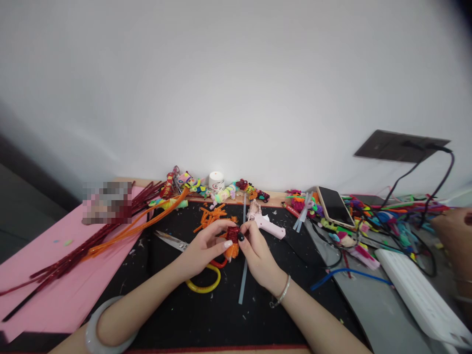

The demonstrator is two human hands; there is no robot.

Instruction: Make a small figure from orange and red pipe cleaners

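Note:
Between my two hands is a small dark red and orange pipe-cleaner figure (233,236), its red part up and its orange part below. My left hand (208,244) grips it from the left with thumb and fingers. On its right side, the fingertips of my right hand (257,253) pinch together at the red part; whether they hold a small piece is hidden. Scissors (203,285) with yellow and red handles lie partly under my left hand. A clear glue stick (242,282) runs beneath my right hand, and a pink glue gun (271,227) rests just beyond it.
Cut orange pipe-cleaner pieces (210,216) lie behind my hands on the black mat (177,314). Long red pipe cleaners (77,250) cross a pink sheet (33,290) at left. Rightward are a phone (335,205), a white power strip (416,295), cables and another person's arm (455,241).

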